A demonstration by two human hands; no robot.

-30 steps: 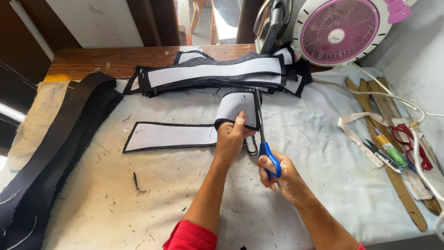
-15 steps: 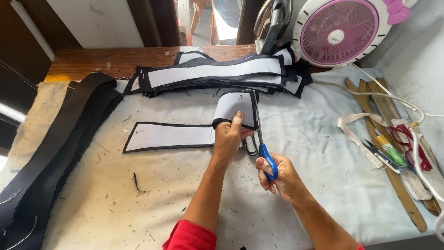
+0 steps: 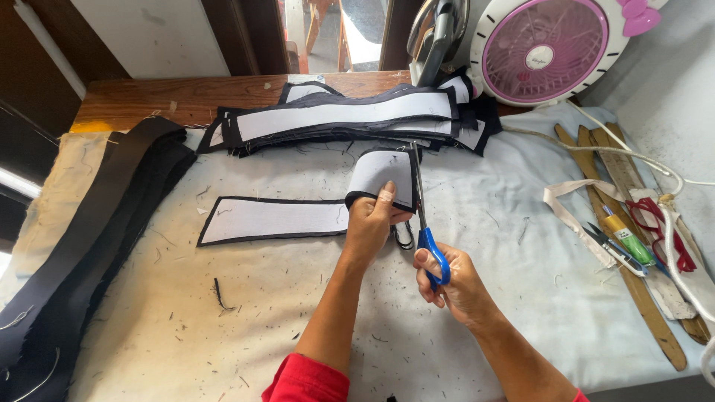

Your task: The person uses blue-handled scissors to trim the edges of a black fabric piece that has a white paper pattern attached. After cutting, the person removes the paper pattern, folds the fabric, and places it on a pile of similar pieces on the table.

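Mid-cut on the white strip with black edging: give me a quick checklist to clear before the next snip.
1. Left hand grips the folded end of the strip: ok.
2. Right hand in the blue handles of the scissors: ok.
3. Blades along the strip's right edge: ok.
4. Left thumb apart from the blades: ok, though close.
5. Rest of strip flat on the table cloth: ok.
6. Blades open or closed: cannot tell.

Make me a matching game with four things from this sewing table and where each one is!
Things:
1. scissors
2. fan
3. strip
4. pile

Places:
A. back right corner of the table
B. in the right hand
C. behind the hands, at the back of the table
D. end lifted by the left hand

Pairs: 1-B, 2-A, 3-D, 4-C
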